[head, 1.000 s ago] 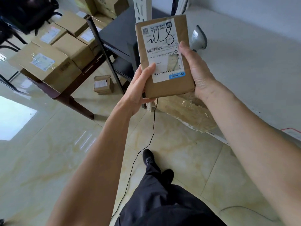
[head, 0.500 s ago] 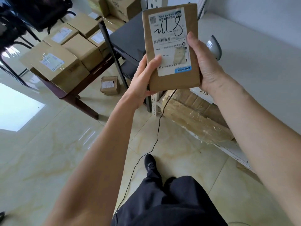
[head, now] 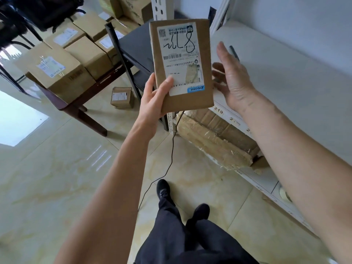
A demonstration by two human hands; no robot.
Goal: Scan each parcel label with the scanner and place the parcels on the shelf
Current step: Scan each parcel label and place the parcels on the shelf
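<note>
One hand alone, the left hand [head: 152, 100], grips the flat brown cardboard parcel [head: 182, 65] by its lower corner, label up, beside the white metal shelf [head: 285, 77]. The right hand [head: 231, 77] hovers released just beside it. Such a corner pinch could let the parcel tip or slip.

A dark brown wooden table [head: 76, 105] stands on the glossy cream tiled floor [head: 47, 178]. A black metal-framed chair [head: 19, 29] sits behind the table. A thin black cable [head: 172, 149] trails across the floor right of the table.
</note>
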